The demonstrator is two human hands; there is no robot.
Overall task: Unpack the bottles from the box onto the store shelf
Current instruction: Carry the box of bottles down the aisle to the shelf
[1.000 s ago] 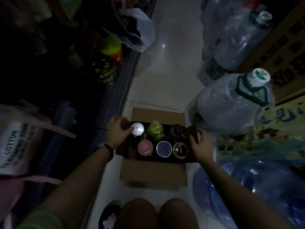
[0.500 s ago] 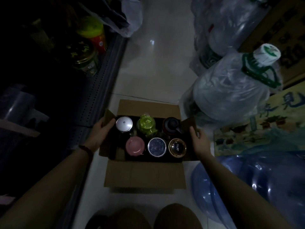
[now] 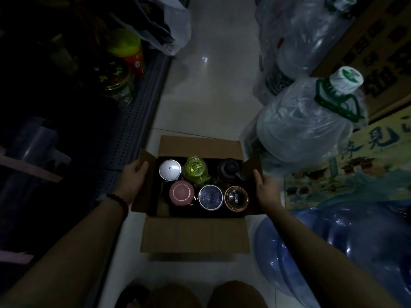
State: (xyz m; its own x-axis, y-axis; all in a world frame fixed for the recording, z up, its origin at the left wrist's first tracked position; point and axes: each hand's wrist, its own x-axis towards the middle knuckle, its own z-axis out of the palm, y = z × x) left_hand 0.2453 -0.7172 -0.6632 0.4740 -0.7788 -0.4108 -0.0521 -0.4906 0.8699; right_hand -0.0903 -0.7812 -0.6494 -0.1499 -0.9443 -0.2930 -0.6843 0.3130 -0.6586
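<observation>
An open cardboard box (image 3: 195,234) sits on the pale floor in front of my knees. Several bottles stand upright inside: a white-lidded one (image 3: 170,170), a green one (image 3: 196,171), a dark one (image 3: 230,171), a pink-lidded one (image 3: 182,192), a blue-grey-lidded one (image 3: 210,197) and a gold-rimmed one (image 3: 236,198). My left hand (image 3: 133,181) holds the box's left flap, thumb over its edge. My right hand (image 3: 265,187) holds the right flap the same way. The dark store shelf (image 3: 124,134) runs along the left.
Cans and jars (image 3: 120,85) stand on the shelf's lower level, with a plastic bag (image 3: 178,30) beyond. Large water jugs wrapped in plastic (image 3: 300,121) crowd the right side, and a blue jug (image 3: 344,252) lies near my right arm. A narrow strip of floor runs ahead.
My left hand left the white-lidded bottle and moved out to the left flap. Both flaps are now held spread apart. The view has tilted down slightly.
</observation>
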